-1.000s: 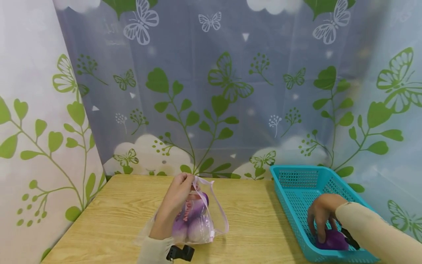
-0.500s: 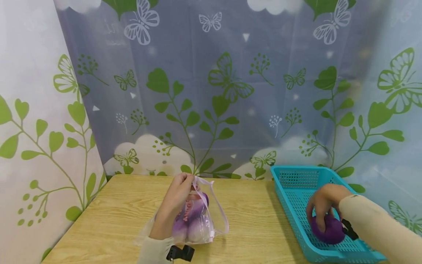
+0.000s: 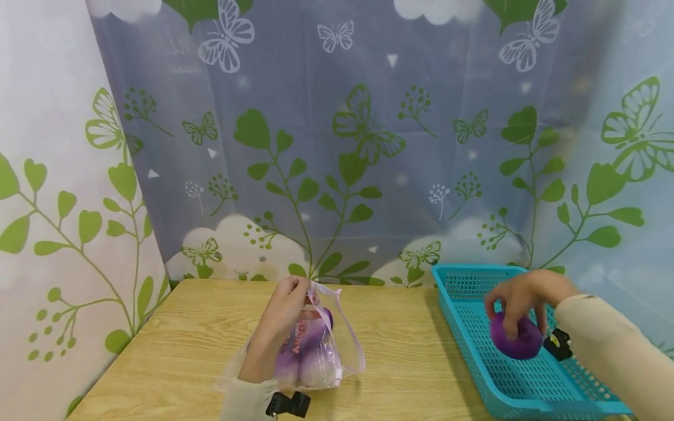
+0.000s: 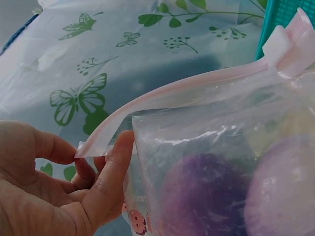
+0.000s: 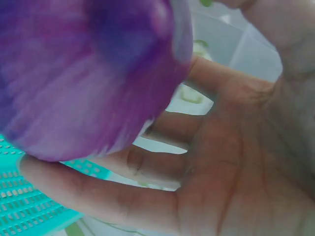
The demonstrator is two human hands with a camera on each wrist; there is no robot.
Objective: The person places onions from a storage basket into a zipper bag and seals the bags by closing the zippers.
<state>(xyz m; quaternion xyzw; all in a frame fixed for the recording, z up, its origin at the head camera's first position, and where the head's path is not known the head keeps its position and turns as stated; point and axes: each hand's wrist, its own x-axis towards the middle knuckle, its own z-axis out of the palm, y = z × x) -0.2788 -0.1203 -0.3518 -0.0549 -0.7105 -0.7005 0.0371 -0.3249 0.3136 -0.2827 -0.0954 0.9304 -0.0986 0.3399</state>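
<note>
My left hand (image 3: 284, 307) pinches one corner of the pink zip edge of a clear plastic zip bag (image 3: 347, 333). In the left wrist view, the white slider (image 4: 278, 45) sits at the far end of that edge, and the bag's mouth gapes. Several round purple-and-white vegetables (image 3: 318, 365), turnip-like, show inside the bag. My right hand (image 3: 526, 295) grips a round purple vegetable (image 3: 518, 345) from above, over the turquoise basket. Up close in the right wrist view, its purple skin (image 5: 88, 98) has pale streaks; fingers curve around it.
The turquoise perforated basket (image 3: 497, 394) stands at the right on a wood-grain table (image 3: 405, 351). Behind the table hangs a backdrop (image 3: 432, 199) printed with leaves and butterflies. Another printed sheet (image 3: 58, 175) borders the left side.
My right hand has lifted the purple vegetable from the near end of the basket, moving up and slightly away from me. My left hand and the bag have stayed in place.
</note>
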